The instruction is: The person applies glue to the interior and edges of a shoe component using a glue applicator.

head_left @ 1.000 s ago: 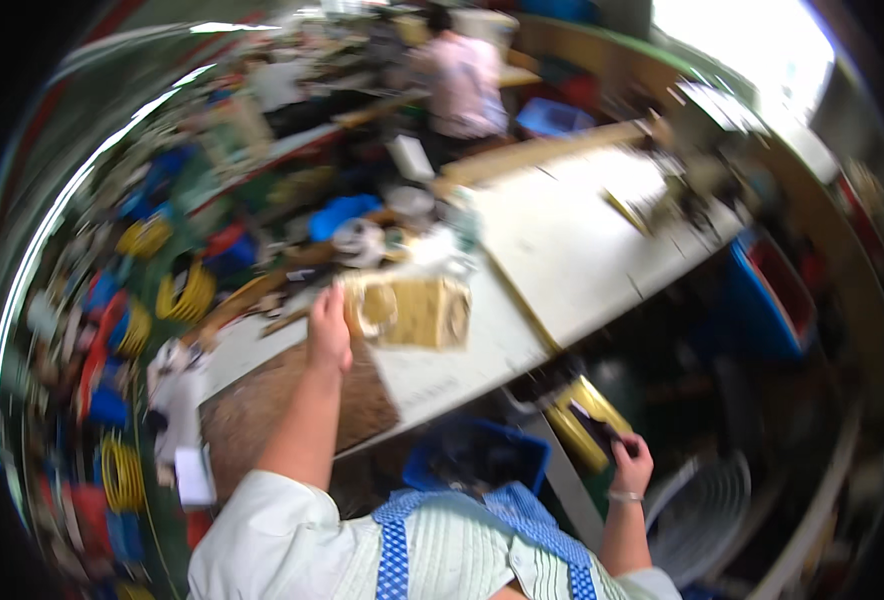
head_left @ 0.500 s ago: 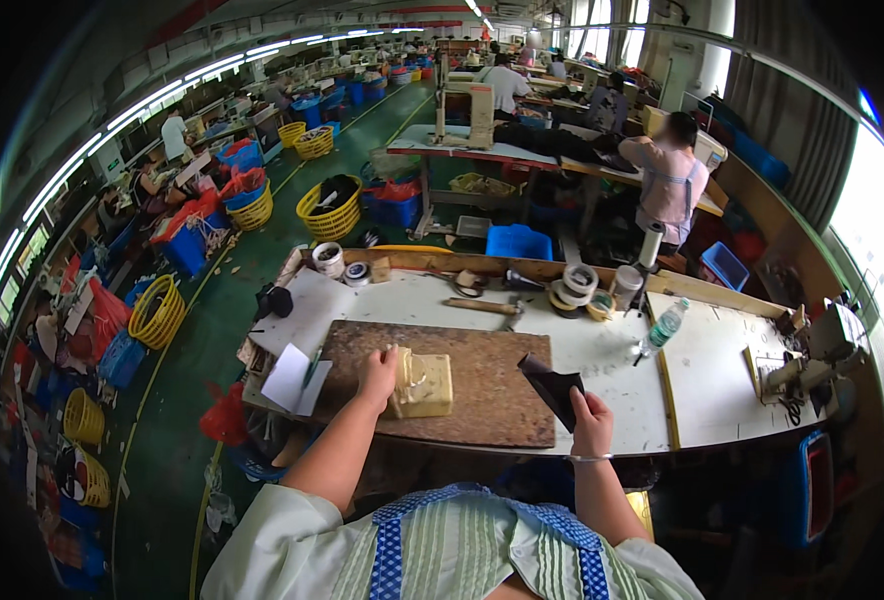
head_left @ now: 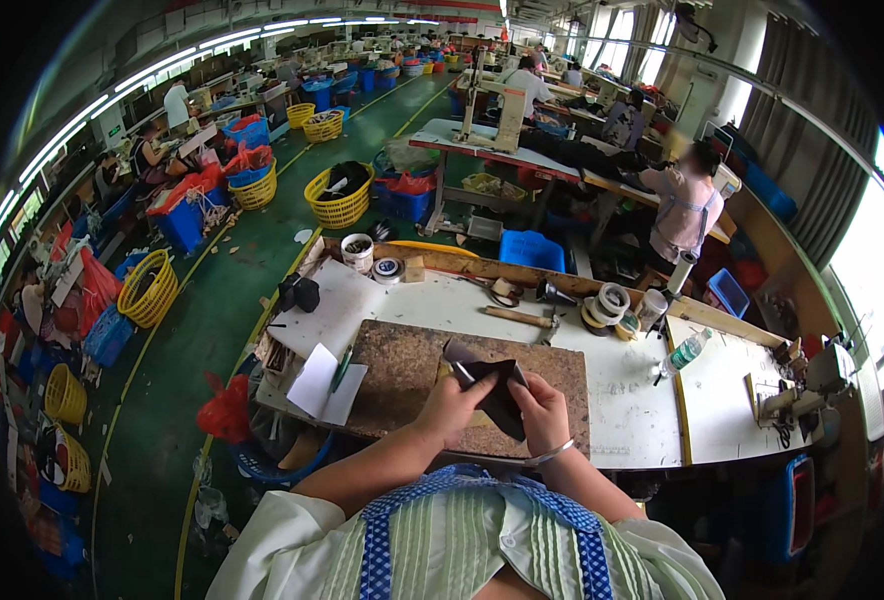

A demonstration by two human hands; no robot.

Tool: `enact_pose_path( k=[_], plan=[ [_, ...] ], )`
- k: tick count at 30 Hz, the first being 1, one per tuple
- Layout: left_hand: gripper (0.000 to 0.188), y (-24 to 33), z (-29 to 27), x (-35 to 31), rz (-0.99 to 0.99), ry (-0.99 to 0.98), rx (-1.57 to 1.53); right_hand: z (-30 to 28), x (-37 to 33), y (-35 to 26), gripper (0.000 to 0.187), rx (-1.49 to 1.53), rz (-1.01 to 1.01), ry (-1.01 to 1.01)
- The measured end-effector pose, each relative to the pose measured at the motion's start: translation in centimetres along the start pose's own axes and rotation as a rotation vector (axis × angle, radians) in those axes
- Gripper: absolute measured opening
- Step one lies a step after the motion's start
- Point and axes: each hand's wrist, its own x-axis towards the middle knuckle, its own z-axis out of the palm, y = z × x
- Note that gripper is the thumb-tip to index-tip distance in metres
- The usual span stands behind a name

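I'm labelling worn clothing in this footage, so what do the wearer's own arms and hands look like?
The left hand and right hand are gloveless. A thin, silver-coloured bangle circles the right wrist; none shows on the left. The sleeves are loose, short and pale green-white, leaving the forearms bare.

Pale green pleated shirt [head_left: 442, 525], blue checked straps [head_left: 377, 550], silver bracelet [head_left: 550, 453].
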Motion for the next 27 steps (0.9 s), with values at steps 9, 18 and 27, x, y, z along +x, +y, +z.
enact_pose_path(
  k=[9,18,27],
  plan=[
    [0.019,1.0,-0.7,1.7,0.158,0.113,-0.131,-1.4,2.2,-3.6,0.022,0.568,0.313,-0.038],
    [0.039,1.5,4.4,0.3,0.23,0.081,0.031,0.0,0.2,-2.1,0.017,0.462,0.072,-0.04],
    [0.016,-4.1,-1.3,-3.3,-0.188,-0.096,0.292,-11.5,2.4,6.9,0.026,0.185,0.287,0.409]
  ],
)
